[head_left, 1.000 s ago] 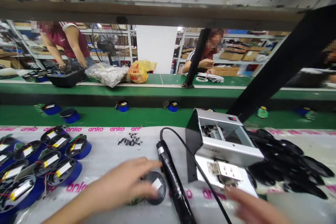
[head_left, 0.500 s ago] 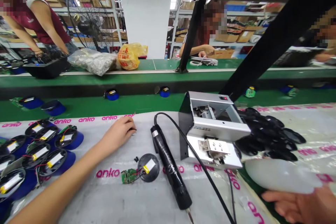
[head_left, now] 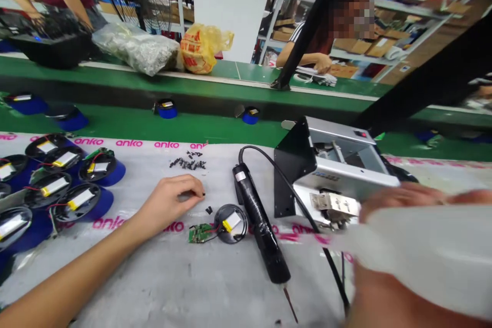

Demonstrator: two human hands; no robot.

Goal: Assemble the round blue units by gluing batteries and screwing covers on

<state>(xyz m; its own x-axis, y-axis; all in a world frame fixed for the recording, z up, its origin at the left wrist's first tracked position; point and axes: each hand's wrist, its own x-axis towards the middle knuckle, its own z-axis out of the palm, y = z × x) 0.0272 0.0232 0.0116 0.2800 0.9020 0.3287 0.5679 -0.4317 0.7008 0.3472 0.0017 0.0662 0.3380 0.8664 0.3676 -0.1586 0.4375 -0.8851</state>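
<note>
My left hand (head_left: 169, 204) rests on the white foam sheet with thumb and forefinger pinched on a small black part (head_left: 202, 195). Another small black part (head_left: 208, 210) lies just right of it. A round black shell with a yellow-tagged battery (head_left: 230, 223) is wired to a green circuit board (head_left: 199, 233) close below the hand. My right hand (head_left: 403, 199) is blurred at the lower right, its fingers curled over a large translucent white piece (head_left: 423, 253) lifted in front of the camera.
A black corded electric screwdriver (head_left: 261, 225) lies beside the shell. A grey metal machine (head_left: 338, 174) stands right of it. Loose black parts (head_left: 188, 164) sit further back. Several blue-based units (head_left: 65, 187) fill the left. A green conveyor (head_left: 154, 125) carries more; co-workers stand behind.
My left hand drew back from the pile of black parts with a part pinched. My right hand rose from the lower right corner, lifting the translucent white piece. The camera tilted down.
</note>
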